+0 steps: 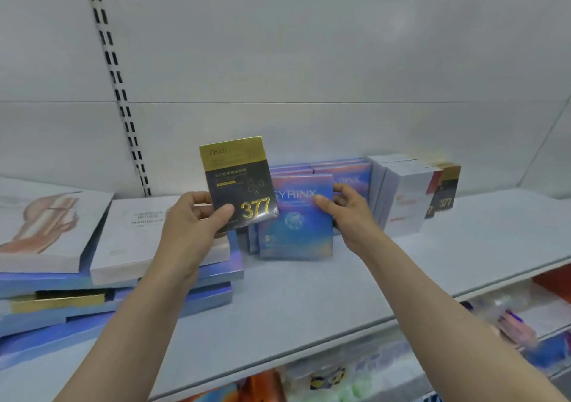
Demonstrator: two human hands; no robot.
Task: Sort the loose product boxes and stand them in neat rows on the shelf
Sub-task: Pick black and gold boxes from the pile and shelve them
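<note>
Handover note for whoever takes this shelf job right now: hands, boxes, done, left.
Left hand: holds the black and gold 377 box up, above the shelf.
Right hand: grips the front blue SYRINX box, which stands on the shelf.
Done: blue row behind it, white boxes upright beside, more black and gold boxes at far right.
Left: place the held 377 box, probably with its kind at far right; then sort the flat pile on the left, mixed blue, white and gold.

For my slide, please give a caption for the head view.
Left hand holds black-gold 377 box; right hand steadies upright blue SYRINX box on shelf.
</note>
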